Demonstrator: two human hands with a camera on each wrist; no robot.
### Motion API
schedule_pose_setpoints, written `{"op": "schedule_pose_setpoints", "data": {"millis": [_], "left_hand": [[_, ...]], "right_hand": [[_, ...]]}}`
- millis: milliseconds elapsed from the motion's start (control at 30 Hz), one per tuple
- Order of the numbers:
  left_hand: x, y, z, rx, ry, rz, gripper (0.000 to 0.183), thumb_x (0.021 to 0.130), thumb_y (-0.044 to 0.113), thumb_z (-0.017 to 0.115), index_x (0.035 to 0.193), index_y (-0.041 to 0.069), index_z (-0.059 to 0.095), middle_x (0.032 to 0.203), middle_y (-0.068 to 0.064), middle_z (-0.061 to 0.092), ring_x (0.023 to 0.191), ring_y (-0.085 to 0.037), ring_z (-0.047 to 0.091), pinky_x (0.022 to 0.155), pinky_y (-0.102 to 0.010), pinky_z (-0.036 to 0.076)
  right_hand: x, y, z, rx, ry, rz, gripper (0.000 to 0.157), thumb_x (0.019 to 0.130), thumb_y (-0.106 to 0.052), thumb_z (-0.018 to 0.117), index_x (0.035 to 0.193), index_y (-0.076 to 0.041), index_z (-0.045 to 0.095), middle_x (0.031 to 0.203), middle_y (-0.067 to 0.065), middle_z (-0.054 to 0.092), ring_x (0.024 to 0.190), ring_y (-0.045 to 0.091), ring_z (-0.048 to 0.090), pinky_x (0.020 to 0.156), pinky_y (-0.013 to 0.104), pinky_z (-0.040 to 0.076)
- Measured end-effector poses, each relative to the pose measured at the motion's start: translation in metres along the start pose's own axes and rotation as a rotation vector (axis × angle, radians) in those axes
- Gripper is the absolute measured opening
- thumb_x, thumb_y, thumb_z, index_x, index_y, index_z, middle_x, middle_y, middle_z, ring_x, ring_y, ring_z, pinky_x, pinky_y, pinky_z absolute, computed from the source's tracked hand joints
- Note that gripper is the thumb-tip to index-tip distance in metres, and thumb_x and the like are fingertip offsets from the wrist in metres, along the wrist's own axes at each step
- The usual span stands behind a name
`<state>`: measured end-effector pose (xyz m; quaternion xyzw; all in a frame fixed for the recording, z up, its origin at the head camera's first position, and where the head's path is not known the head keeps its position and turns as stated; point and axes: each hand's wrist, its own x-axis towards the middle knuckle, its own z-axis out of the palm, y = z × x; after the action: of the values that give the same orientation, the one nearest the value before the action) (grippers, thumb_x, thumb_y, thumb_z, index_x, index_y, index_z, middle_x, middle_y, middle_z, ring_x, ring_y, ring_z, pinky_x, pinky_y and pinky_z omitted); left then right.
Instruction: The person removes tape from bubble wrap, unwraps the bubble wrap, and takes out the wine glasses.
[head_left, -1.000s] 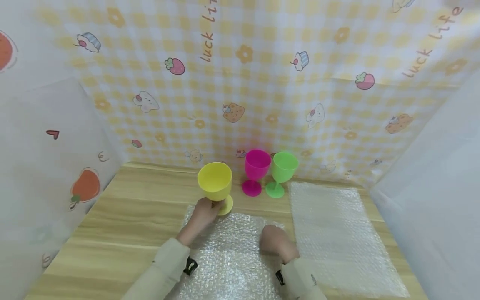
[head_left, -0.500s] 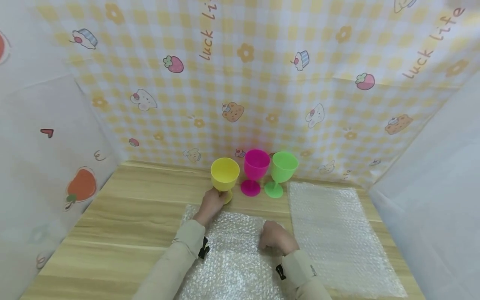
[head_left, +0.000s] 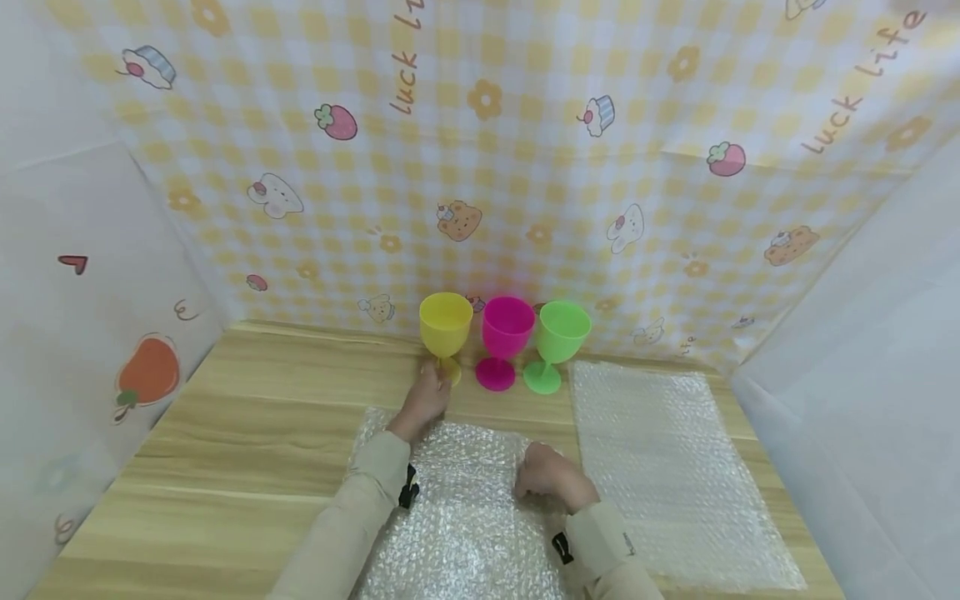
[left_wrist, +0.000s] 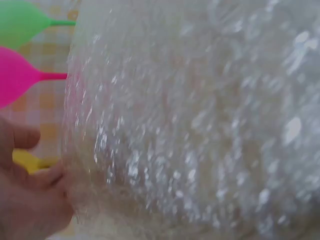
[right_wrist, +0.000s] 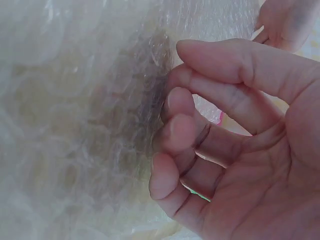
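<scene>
A yellow plastic goblet (head_left: 446,327) stands upright at the back of the table, left of a magenta goblet (head_left: 507,329) and a green goblet (head_left: 562,333). My left hand (head_left: 426,398) is at its stem and foot; in the left wrist view the thumb (left_wrist: 26,137) stands apart from the fingers, with part of the yellow goblet showing between them. My right hand (head_left: 551,475) rests on a sheet of bubble wrap (head_left: 468,525) in front of me. Its fingers (right_wrist: 177,132) curl loosely with nothing in them.
A second bubble wrap sheet (head_left: 675,467) lies flat on the right of the wooden table (head_left: 247,417). A yellow checked cloth (head_left: 540,150) hangs close behind the goblets, and white sheets (head_left: 97,333) hang at both sides.
The yellow goblet has moved back with my left hand, into line with the other two goblets. My thumb and fingers now stand apart at it. The right hand has stayed in place.
</scene>
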<state>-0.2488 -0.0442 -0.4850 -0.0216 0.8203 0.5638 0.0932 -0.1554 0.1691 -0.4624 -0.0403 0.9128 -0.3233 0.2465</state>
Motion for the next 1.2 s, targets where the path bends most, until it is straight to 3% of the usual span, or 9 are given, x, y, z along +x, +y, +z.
{"op": "schedule_pose_setpoints", "data": {"millis": [100, 200, 300, 400, 700, 833, 967, 1067, 1200], "left_hand": [[0.002, -0.003, -0.003, -0.124, -0.094, -0.033, 0.064, 0.095, 0.018, 0.039, 0.144, 0.015, -0.002, 0.145, -0.013, 0.027, 0.056, -0.016, 0.043, 0.049, -0.032, 0.046], [0.004, -0.005, -0.006, -0.099, -0.106, 0.002, 0.066, 0.096, 0.018, 0.039, 0.144, 0.011, -0.006, 0.146, -0.014, 0.026, 0.077, -0.028, 0.054, 0.067, -0.041, 0.051], [0.001, -0.004, -0.011, -0.061, -0.104, 0.055, 0.061, 0.095, 0.016, 0.039, 0.143, 0.006, 0.004, 0.144, -0.018, 0.028, 0.106, -0.038, 0.048, 0.086, -0.047, 0.047], [-0.01, 0.0, -0.019, -0.043, -0.117, 0.081, 0.052, 0.095, 0.016, 0.041, 0.14, 0.005, 0.019, 0.142, -0.018, 0.032, 0.096, -0.044, 0.05, 0.076, -0.049, 0.05], [-0.07, 0.0, -0.072, 0.449, 0.021, 0.126, 0.062, 0.084, 0.019, 0.059, 0.135, -0.003, 0.032, 0.136, -0.026, 0.034, 0.123, -0.043, 0.033, 0.097, -0.056, 0.038], [-0.091, -0.023, -0.095, 0.483, -0.016, 0.012, 0.071, 0.08, 0.021, 0.064, 0.13, -0.015, 0.028, 0.123, -0.035, 0.041, 0.109, -0.047, 0.045, 0.088, -0.054, 0.045], [-0.102, -0.045, -0.103, 0.323, -0.058, -0.057, 0.045, 0.082, 0.023, 0.064, 0.106, -0.013, 0.05, 0.09, -0.023, 0.059, 0.075, -0.028, 0.057, 0.064, -0.036, 0.052], [-0.107, -0.054, -0.101, 0.252, -0.037, -0.036, 0.026, 0.085, 0.023, 0.061, 0.084, -0.003, 0.059, 0.072, -0.008, 0.057, 0.062, -0.015, 0.048, 0.054, -0.025, 0.044], [-0.117, -0.055, -0.097, 0.276, 0.046, 0.052, 0.018, 0.087, 0.022, 0.059, 0.084, 0.005, 0.063, 0.071, -0.002, 0.057, 0.062, -0.011, 0.046, 0.055, -0.021, 0.042]], "right_hand": [[-0.001, -0.002, 0.001, 0.005, 0.004, -0.003, 0.037, 0.057, 0.006, 0.054, 0.044, -0.019, 0.03, 0.042, -0.008, 0.032, 0.039, 0.008, 0.03, 0.034, 0.018, 0.028], [-0.002, -0.005, 0.001, 0.001, 0.012, -0.023, 0.038, 0.057, 0.007, 0.053, 0.044, -0.02, 0.029, 0.042, -0.008, 0.031, 0.039, 0.008, 0.028, 0.035, 0.018, 0.026], [-0.002, -0.006, 0.001, 0.011, 0.01, -0.035, 0.039, 0.057, 0.008, 0.052, 0.044, -0.02, 0.028, 0.042, -0.009, 0.03, 0.04, 0.008, 0.028, 0.035, 0.018, 0.026], [-0.002, -0.005, 0.002, 0.008, 0.006, -0.031, 0.039, 0.058, 0.008, 0.053, 0.044, -0.02, 0.028, 0.042, -0.009, 0.03, 0.039, 0.007, 0.028, 0.035, 0.017, 0.026], [-0.004, -0.001, 0.003, -0.021, 0.015, -0.042, 0.038, 0.06, 0.003, 0.059, 0.046, -0.02, 0.032, 0.043, -0.008, 0.036, 0.04, 0.007, 0.032, 0.037, 0.016, 0.03], [-0.007, 0.002, 0.001, -0.008, 0.024, -0.059, 0.037, 0.061, 0.002, 0.059, 0.045, -0.019, 0.033, 0.042, -0.009, 0.033, 0.039, 0.007, 0.031, 0.036, 0.016, 0.029], [-0.01, 0.007, 0.002, -0.025, 0.066, -0.091, 0.036, 0.063, -0.001, 0.059, 0.045, -0.019, 0.033, 0.042, -0.01, 0.03, 0.039, 0.006, 0.028, 0.037, 0.016, 0.027], [-0.013, 0.009, 0.003, -0.032, 0.074, -0.126, 0.039, 0.068, -0.004, 0.061, 0.044, -0.019, 0.033, 0.042, -0.011, 0.028, 0.039, 0.005, 0.026, 0.037, 0.016, 0.025], [-0.021, 0.014, 0.001, -0.011, 0.03, -0.206, 0.036, 0.077, -0.008, 0.063, 0.046, -0.004, 0.047, 0.045, -0.007, 0.038, 0.043, 0.004, 0.027, 0.039, 0.014, 0.024]]}}
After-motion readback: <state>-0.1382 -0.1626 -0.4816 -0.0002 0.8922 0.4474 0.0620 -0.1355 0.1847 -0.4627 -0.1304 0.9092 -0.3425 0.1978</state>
